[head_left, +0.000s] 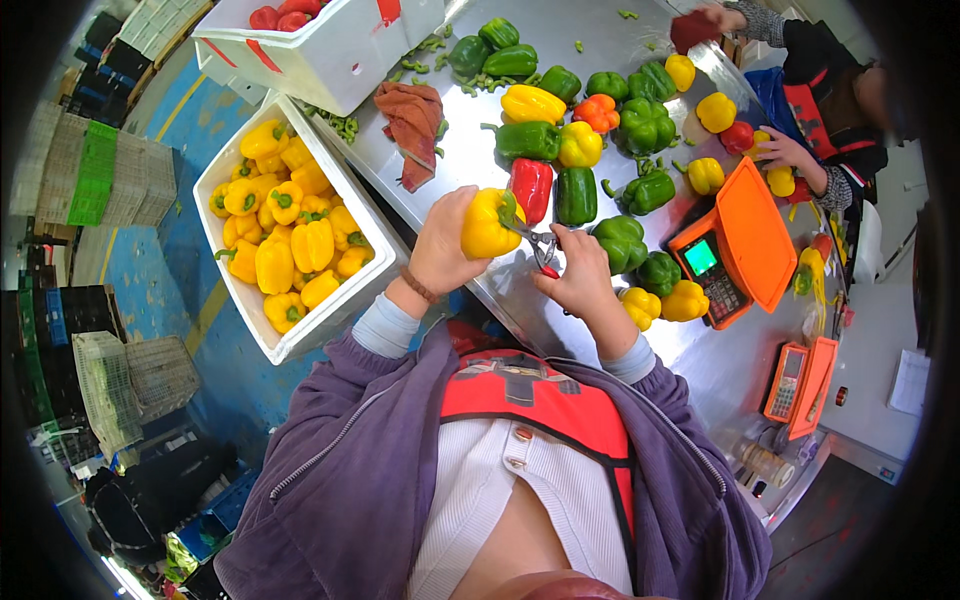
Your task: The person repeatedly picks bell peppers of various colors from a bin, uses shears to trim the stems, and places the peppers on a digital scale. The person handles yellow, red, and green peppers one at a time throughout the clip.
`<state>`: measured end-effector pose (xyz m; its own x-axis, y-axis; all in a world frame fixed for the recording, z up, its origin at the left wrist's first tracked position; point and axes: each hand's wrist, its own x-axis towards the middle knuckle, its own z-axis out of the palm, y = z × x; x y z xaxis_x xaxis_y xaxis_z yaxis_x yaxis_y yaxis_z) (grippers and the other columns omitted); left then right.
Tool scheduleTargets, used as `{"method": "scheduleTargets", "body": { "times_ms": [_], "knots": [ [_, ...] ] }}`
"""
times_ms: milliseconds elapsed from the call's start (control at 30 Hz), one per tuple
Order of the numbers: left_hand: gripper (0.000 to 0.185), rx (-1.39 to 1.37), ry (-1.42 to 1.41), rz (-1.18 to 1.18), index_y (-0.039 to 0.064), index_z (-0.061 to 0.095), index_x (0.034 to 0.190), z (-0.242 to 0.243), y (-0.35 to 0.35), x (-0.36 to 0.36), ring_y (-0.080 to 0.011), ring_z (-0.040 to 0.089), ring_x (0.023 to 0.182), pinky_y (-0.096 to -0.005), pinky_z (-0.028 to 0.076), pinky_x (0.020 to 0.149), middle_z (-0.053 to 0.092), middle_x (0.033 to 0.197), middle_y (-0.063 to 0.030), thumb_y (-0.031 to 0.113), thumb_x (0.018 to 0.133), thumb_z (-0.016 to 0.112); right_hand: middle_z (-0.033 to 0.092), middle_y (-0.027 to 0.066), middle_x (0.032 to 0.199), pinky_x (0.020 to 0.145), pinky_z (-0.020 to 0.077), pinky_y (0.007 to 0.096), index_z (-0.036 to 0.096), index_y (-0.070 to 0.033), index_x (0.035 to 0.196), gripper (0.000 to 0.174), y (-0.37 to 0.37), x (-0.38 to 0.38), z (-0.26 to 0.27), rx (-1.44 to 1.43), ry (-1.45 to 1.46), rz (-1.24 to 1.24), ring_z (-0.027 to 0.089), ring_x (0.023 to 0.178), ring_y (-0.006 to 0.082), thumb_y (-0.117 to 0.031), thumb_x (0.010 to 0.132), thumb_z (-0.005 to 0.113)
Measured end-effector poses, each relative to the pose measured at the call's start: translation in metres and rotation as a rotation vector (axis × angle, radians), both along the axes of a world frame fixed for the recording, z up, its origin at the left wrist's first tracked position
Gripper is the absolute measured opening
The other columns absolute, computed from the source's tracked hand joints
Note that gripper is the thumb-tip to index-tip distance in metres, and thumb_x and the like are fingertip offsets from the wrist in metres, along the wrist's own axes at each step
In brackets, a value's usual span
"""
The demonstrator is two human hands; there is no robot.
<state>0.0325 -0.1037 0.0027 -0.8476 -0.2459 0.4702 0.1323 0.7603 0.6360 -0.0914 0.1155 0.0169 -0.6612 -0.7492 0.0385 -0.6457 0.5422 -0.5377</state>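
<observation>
My left hand (447,244) holds a yellow bell pepper (486,225) above the near edge of a metal table (495,296). My right hand (583,271) grips small pruning shears (541,246) with red on the handles, their blades at the pepper's green stem. Just beyond lie a red bell pepper (531,189) and a dark green bell pepper (576,196), among more green, yellow and orange ones. A reddish-brown cloth (411,120) rests to the left of them, with cut green stems (416,67) scattered behind it.
A white foam box (281,352) full of yellow peppers stands at the left, and another foam box (315,64) with red ones behind it. An orange scale (754,236) stands at the right, a second scale (799,386) nearer. Across the table, a co-worker's hand (781,150) touches peppers.
</observation>
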Motion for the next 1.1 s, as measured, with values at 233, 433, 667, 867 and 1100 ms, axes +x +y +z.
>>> {"method": "scheduleTargets", "body": {
  "times_ms": [233, 433, 667, 867, 1100],
  "knots": [
    [0.095, -0.086, -0.014, -0.01, 0.002, 0.037, 0.144, 0.013, 0.003, 0.012, -0.0425, 0.048, 0.126, -0.0457, 0.039, 0.109, 0.05, 0.135, -0.0217, 0.013, 0.063, 0.085, 0.066, 0.0133, 0.087, 0.075, 0.0514, 0.0425, 0.063, -0.006, 0.12, 0.057, 0.0, 0.013, -0.003, -0.004, 0.035, 0.039, 0.065, 0.083, 0.0334, -0.031, 0.071, 0.078],
    [0.089, 0.615, -0.145, 0.016, 0.007, 0.037, 0.146, 0.001, 0.01, 0.031, -0.0353, 0.052, 0.127, -0.0453, 0.043, 0.108, 0.051, 0.138, -0.0148, 0.019, 0.071, 0.084, 0.069, 0.0171, 0.076, 0.064, 0.0533, 0.0475, 0.067, -0.007, 0.097, 0.037, 0.004, 0.036, -0.025, 0.021, -0.214, -0.067, 0.068, 0.071, 0.037, -0.036, 0.076, 0.072],
    [0.075, 2.025, -0.192, -0.169, 0.019, 0.041, 0.148, 0.002, 0.016, 0.017, -0.0312, 0.053, 0.129, -0.0478, 0.045, 0.105, 0.051, 0.143, -0.0088, 0.059, 0.088, 0.064, 0.065, 0.0224, 0.112, 0.088, 0.051, 0.0466, 0.056, 0.001, 0.126, 0.071, 0.043, 0.052, -0.044, 0.092, -0.2, -0.088, 0.061, 0.104, 0.0405, -0.041, 0.074, 0.079],
    [0.08, 2.275, -0.323, -0.348, 0.018, 0.044, 0.147, 0.019, 0.049, -0.012, -0.0325, 0.054, 0.128, -0.0499, 0.045, 0.104, 0.052, 0.142, -0.011, 0.074, 0.09, 0.046, 0.053, 0.0202, 0.136, 0.103, 0.0434, 0.0458, 0.047, -0.003, 0.14, 0.081, 0.044, 0.033, 0.009, -0.388, 0.114, -0.04, 0.051, 0.124, 0.0403, -0.021, 0.071, 0.086],
    [0.08, 2.231, -0.557, -0.59, 0.02, 0.043, 0.149, 0.035, 0.093, -0.031, -0.0358, 0.05, 0.13, -0.0533, 0.045, 0.103, 0.051, 0.144, -0.0115, 0.075, 0.091, 0.04, 0.051, 0.0195, 0.139, 0.107, 0.0402, 0.0496, 0.043, -0.007, 0.143, 0.096, 0.055, 0.015, 0.051, -0.533, 0.243, 0.025, 0.047, 0.13, 0.0416, -0.025, 0.061, 0.089]
  ]
}}
